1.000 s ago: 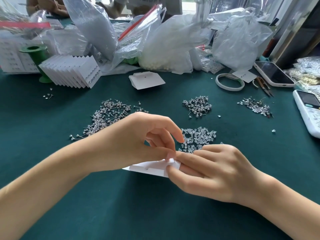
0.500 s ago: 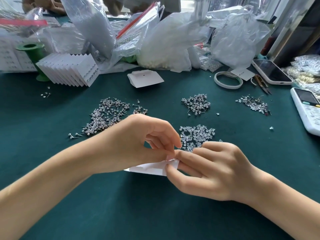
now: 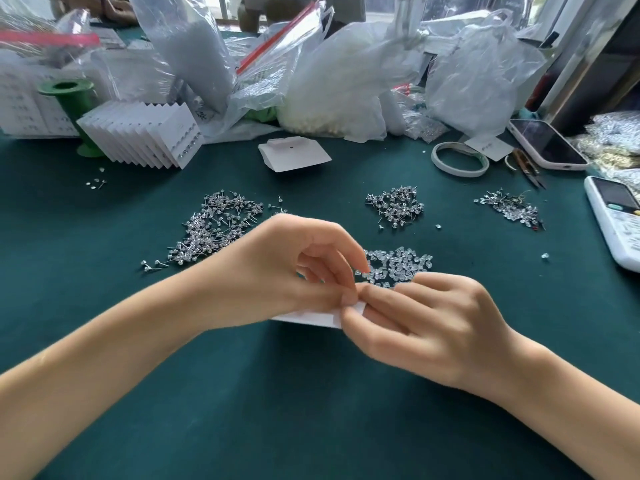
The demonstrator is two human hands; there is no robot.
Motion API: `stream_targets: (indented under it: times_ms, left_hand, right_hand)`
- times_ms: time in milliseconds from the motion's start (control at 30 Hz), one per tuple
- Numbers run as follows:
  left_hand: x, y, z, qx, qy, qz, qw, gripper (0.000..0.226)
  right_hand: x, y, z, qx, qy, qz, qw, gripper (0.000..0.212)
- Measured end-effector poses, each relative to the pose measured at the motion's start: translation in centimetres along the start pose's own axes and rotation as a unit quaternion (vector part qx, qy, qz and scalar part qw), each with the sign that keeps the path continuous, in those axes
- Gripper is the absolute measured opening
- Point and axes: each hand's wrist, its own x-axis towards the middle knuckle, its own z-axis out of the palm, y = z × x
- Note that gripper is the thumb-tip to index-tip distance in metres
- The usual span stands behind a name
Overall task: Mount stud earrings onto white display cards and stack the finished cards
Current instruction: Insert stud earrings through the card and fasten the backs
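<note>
A white display card sits low over the green table, mostly hidden under my hands. My left hand pinches its right end between thumb and fingers. My right hand meets it there, thumb and forefinger pinching the same card edge; whatever small part lies between the fingertips is hidden. Behind the hands lies a heap of clear earring backs. Stud earrings lie in piles at the left, the middle and the right. Finished cards stand fanned in a stack at the back left. Blank cards lie at the back centre.
Plastic bags crowd the far edge. A green spool stands behind the fanned stack. A tape ring, scissors, a phone and a white remote lie at the right.
Both hands stay pinched at the card's right end; the fingertips have only shifted slightly.
</note>
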Motion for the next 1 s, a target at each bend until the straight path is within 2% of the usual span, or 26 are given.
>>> stream_targets:
  times_ms: [100,167,200,267,300,333,400,433,567,633,667,767,900,1000]
  left_hand:
    - [0.1,0.5,-0.7,-0.029,0.088,0.018,0.996,0.023]
    - [0.1,0.7,-1.5,0.012,0.156,0.048,0.986,0.024]
    - [0.0,0.7,-1.8,0.038,0.181,0.06,0.981,0.024]
    - [-0.2,0.8,-2.2,0.121,0.197,0.1,0.968,0.025]
    - [-0.3,0.7,-2.2,0.178,0.187,0.122,0.958,0.034]
    - [-0.3,0.5,-2.0,0.234,0.167,0.141,0.947,0.045]
    - [0.0,-0.1,-1.5,0.32,0.136,0.157,0.924,0.065]
    - [0.2,-0.4,-1.3,0.344,0.134,0.158,0.916,0.068]
    - [0.6,-1.4,-1.2,0.358,0.149,0.16,0.908,0.065]
    - [0.8,-1.9,-1.4,0.352,0.154,0.151,0.911,0.067]
    - [0.9,-2.2,-1.4,0.354,0.16,0.142,0.91,0.068]
    - [1.0,-3.2,-1.3,0.362,0.19,0.11,0.906,0.069]
    - [1.4,-4.1,-0.5,0.374,0.226,0.085,0.895,0.069]
    - [1.6,-4.6,0.0,0.368,0.251,0.079,0.892,0.068]
  right_hand:
    - [-0.1,0.6,-0.1,0.066,-0.004,0.055,0.996,0.027]
    - [0.1,0.6,-0.4,0.175,0.01,0.182,0.967,0.028]
    - [0.3,0.7,-0.6,0.246,0.025,0.269,0.931,0.026]
    - [0.5,0.9,-0.6,0.391,0.065,0.417,0.818,0.022]
    - [0.6,1.1,-0.6,0.432,0.077,0.463,0.77,0.022]
    - [0.7,1.5,-0.7,0.449,0.08,0.494,0.74,0.022]
    - [1.0,2.0,-0.8,0.469,0.075,0.528,0.704,0.02]
    - [1.1,2.2,-0.9,0.482,0.069,0.538,0.688,0.019]
    - [1.1,2.3,-0.7,0.517,0.039,0.563,0.644,0.015]
    - [1.1,3.1,-0.6,0.507,0.034,0.574,0.642,0.012]
    - [1.1,3.8,-0.5,0.481,0.035,0.582,0.655,0.012]
    - [0.4,6.7,-0.3,0.357,0.017,0.589,0.725,0.014]
    - [0.0,8.6,0.6,0.231,-0.135,0.549,0.792,0.01]
    - [0.5,8.1,1.3,0.127,-0.201,0.51,0.827,0.005]
